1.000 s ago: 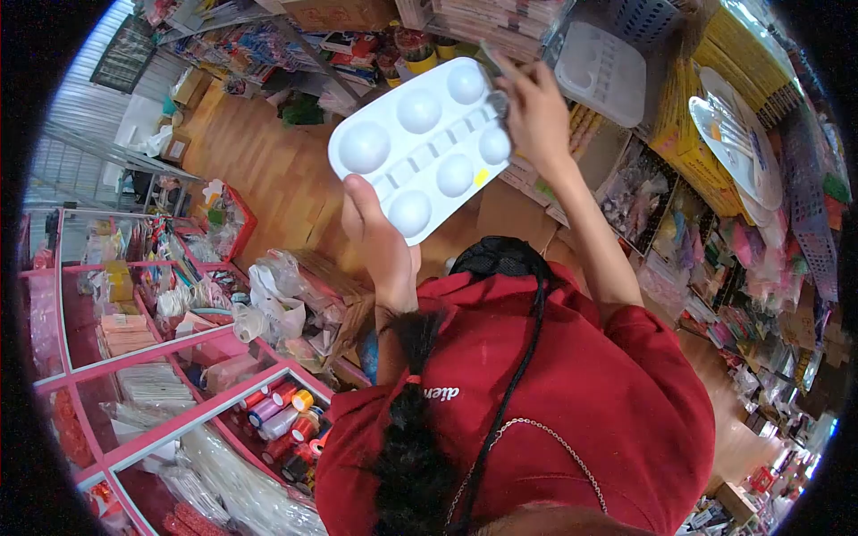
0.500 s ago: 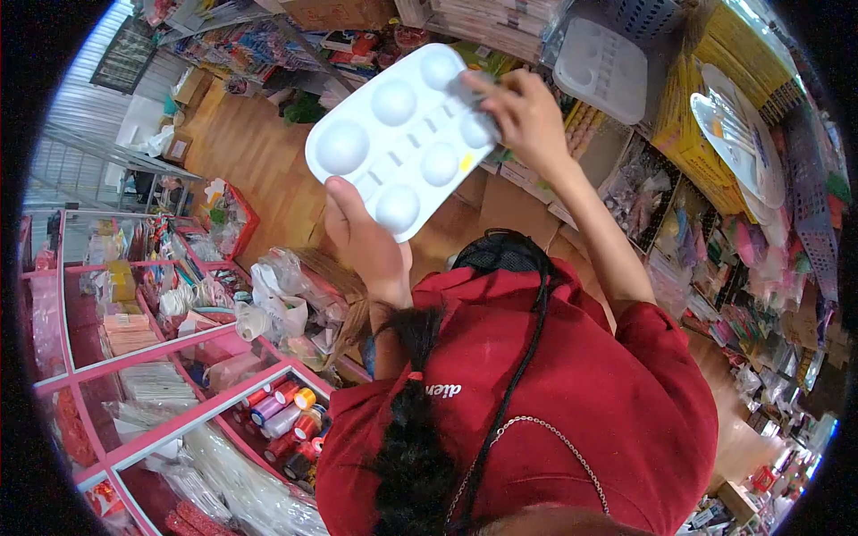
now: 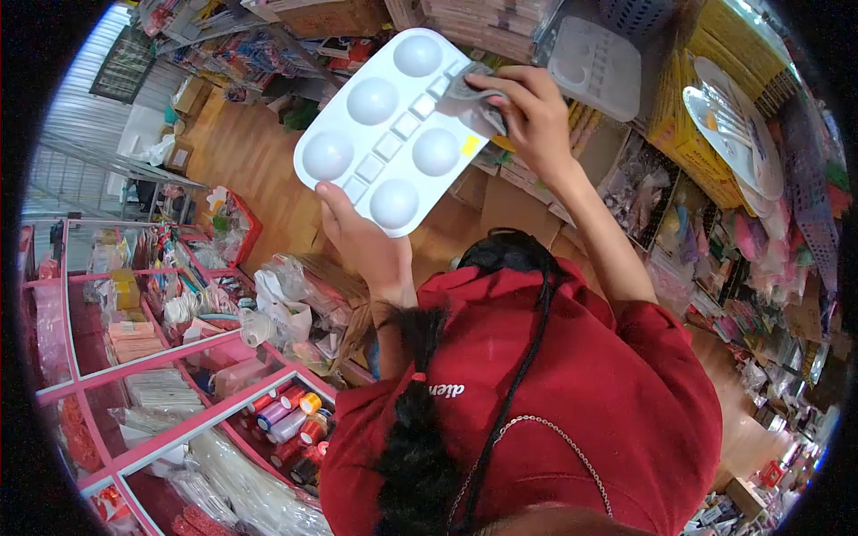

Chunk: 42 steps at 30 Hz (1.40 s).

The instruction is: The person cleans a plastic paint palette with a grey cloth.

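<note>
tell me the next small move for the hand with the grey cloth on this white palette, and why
Probably slide the small grey cloth down into the next round well: the right hand presses it on the white plastic paint palette at its upper right edge, while the left hand steadies the lower edge and the other wells lie uncovered.

A pink-framed glass display case [image 3: 134,357] is seen at lower left. Spools of coloured thread [image 3: 286,420] are kept inside it. Clear plastic bags [image 3: 281,299] are piled just above it, and yellow baskets [image 3: 733,54] are stacked well apart, upper right.
</note>
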Available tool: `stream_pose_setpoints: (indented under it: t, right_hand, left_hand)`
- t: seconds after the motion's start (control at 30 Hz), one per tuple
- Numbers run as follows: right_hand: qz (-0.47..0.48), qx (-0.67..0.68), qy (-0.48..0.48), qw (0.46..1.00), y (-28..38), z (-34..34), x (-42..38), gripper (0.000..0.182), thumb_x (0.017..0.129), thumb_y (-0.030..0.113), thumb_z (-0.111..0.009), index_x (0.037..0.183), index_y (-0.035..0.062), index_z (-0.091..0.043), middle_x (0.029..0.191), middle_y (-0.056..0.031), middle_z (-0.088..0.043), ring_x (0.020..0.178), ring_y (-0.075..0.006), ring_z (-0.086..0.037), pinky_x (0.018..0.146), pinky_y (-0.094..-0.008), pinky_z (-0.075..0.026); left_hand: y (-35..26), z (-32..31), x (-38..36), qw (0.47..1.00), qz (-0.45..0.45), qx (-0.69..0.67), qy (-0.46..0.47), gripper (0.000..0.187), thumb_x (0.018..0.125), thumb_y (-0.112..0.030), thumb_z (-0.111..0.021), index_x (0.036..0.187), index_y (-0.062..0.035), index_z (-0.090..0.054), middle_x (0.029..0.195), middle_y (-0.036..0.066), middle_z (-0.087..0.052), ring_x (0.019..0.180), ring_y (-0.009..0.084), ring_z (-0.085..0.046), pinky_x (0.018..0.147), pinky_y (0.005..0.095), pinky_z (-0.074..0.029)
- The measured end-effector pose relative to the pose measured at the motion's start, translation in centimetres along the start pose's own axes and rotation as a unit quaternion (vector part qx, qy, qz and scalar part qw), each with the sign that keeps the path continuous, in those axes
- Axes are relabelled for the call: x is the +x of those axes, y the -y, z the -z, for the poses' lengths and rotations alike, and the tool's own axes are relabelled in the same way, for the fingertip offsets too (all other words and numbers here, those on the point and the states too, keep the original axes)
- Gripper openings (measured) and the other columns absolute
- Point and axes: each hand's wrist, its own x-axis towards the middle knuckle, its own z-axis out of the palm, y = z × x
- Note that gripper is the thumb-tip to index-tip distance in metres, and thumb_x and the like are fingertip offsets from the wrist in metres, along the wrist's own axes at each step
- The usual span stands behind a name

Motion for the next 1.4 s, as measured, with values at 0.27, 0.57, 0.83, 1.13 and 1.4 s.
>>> stream_pose_setpoints:
  t: [0.27, 0.57, 0.83, 1.13, 1.4]
  right_hand:
    - [0.191, 0.048, 0.091, 0.976, 6.3, -0.4, -0.4, 0.037, 0.071, 0.018, -0.062, 0.108, 0.0161, -0.065, 0.112, -0.0009, -0.063, 0.106, -0.0186, -0.057, 0.083, -0.033, -0.049]
    - [0.029, 0.102, -0.001, 0.994, 1.1, 1.5, 0.0, 0.037, 0.074, -0.001, -0.058, 0.108, 0.0145, -0.064, 0.113, -0.0075, -0.062, 0.109, -0.0249, -0.057, 0.096, -0.0363, -0.045]
    - [0.066, 0.09, 0.159, 0.981, 2.6, 0.9, -1.9, 0.051, 0.066, 0.004, -0.068, 0.115, 0.0145, -0.061, 0.122, -0.0052, -0.057, 0.114, -0.0248, -0.053, 0.099, -0.0357, -0.043]
    - [0.14, 0.066, 0.054, 0.987, 8.2, 1.3, -0.7, 0.037, 0.076, 0.011, -0.057, 0.112, 0.0176, -0.063, 0.119, -0.0033, -0.059, 0.109, -0.0205, -0.057, 0.093, -0.0341, -0.046]
    - [-0.037, 0.07, 0.033, 0.996, 5.7, -1.2, -1.4, 0.049, 0.069, 0.004, -0.061, 0.116, 0.0188, -0.059, 0.124, -0.0049, -0.055, 0.11, -0.0235, -0.055, 0.09, -0.0369, -0.048]
  left_hand:
    - [1.2, -0.7, -0.3, 0.984, 0.037, -0.173, 0.016, 0.058, 0.095, -0.049, -0.033, 0.121, 0.0015, -0.043, 0.114, 0.012, -0.053, 0.1, 0.0219, -0.055, 0.086, 0.0333, -0.045]
    - [1.0, -0.6, -0.1, 0.987, 0.011, -0.157, 0.025, 0.057, 0.096, -0.046, -0.032, 0.124, 0.0036, -0.04, 0.118, 0.015, -0.052, 0.103, 0.0227, -0.055, 0.087, 0.035, -0.045]
    - [1.2, 0.0, -0.5, 0.985, 0.073, -0.145, 0.052, 0.062, 0.094, -0.049, -0.035, 0.131, 0.0012, -0.035, 0.125, 0.017, -0.048, 0.11, 0.027, -0.053, 0.09, 0.0391, -0.047]
    - [1.8, 0.9, 0.2, 0.979, 0.057, -0.153, 0.125, 0.058, 0.095, -0.047, -0.036, 0.128, 0.0012, -0.038, 0.119, 0.016, -0.051, 0.103, 0.0242, -0.055, 0.084, 0.0363, -0.048]
    - [1.7, -1.4, -1.4, 0.993, 0.027, -0.098, 0.064, 0.052, 0.097, -0.041, -0.034, 0.122, 0.0031, -0.043, 0.114, 0.014, -0.053, 0.101, 0.022, -0.055, 0.083, 0.0328, -0.047]
